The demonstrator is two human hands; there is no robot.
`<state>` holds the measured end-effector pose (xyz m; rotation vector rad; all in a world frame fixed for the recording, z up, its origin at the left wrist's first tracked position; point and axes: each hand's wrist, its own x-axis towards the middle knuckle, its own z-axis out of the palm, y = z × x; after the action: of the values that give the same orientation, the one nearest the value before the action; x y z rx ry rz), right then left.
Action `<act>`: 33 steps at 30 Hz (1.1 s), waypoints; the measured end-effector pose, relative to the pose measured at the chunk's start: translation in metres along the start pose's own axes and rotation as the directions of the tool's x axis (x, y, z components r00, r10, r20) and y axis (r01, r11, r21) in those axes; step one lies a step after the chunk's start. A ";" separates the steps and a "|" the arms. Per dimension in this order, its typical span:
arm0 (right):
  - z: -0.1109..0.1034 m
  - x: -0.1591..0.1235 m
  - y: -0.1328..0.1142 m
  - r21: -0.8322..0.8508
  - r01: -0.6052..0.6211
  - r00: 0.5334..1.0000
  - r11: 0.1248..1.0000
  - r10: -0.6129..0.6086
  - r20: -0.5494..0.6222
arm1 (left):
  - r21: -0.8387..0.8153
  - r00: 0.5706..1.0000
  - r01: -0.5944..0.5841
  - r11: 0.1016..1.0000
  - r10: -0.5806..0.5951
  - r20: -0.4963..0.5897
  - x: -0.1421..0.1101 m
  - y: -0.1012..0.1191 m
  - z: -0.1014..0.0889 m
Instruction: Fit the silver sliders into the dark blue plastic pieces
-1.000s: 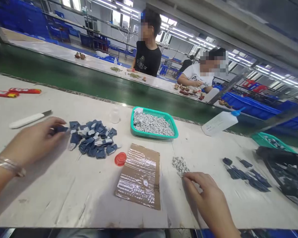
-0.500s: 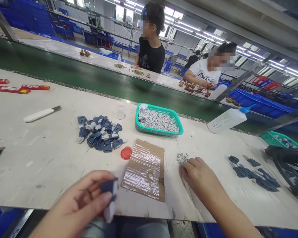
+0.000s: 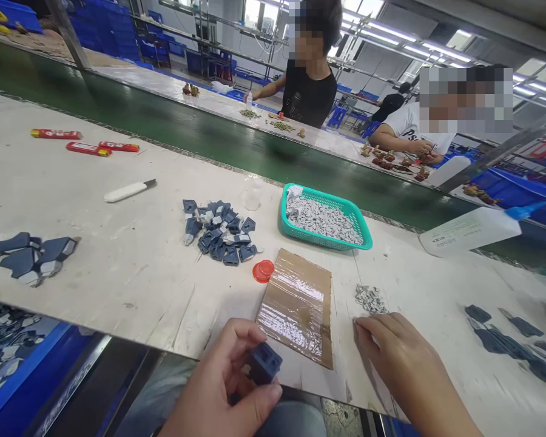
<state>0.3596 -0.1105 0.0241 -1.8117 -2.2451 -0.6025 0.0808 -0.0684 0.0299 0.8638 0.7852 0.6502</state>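
Observation:
My left hand (image 3: 222, 388) is closed round a small dark blue plastic part (image 3: 264, 362) at the table's near edge, just below a taped piece of cardboard (image 3: 295, 306). My right hand (image 3: 403, 364) rests on the white table (image 3: 118, 273) with fingers curled, fingertips next to a small heap of silver metal pieces (image 3: 369, 298); whether it grips one is hidden. A pile of dark blue parts (image 3: 221, 233) lies further back, left of a teal basket (image 3: 366, 243) filled with silver pieces.
A red cap (image 3: 263, 271), a white-handled knife (image 3: 128, 191), red tubes (image 3: 87, 148) and a white squeeze bottle (image 3: 471, 230) lie on the table. More blue parts sit at the left (image 3: 31, 255) and right (image 3: 514, 340). Two people work beyond the green conveyor (image 3: 209, 142). A blue bin (image 3: 9, 358) stands below left.
My left hand took a blue part from the pile and brought it to the near edge. My right hand stayed by the silver pieces. The view shifted left.

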 end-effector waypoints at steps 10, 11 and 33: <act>-0.014 0.026 -0.038 0.412 -0.047 0.998 0.910 0.063 -0.024 | 0.045 0.991 0.074 0.996 -0.079 0.107 0.002 -0.008 -0.010; -0.014 0.029 -0.042 0.440 -0.047 0.998 0.897 0.055 -0.007 | 0.037 0.990 0.083 0.996 -0.087 0.108 0.002 -0.008 -0.010; -0.047 0.042 -0.069 0.593 -0.161 0.986 0.789 0.150 0.068 | 0.172 0.995 0.017 0.985 -0.034 0.095 0.007 -0.005 0.003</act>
<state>0.2786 -0.1048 0.0700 -1.6295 -1.9475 0.1569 0.0882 -0.0664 0.0246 1.0331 0.7702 0.5185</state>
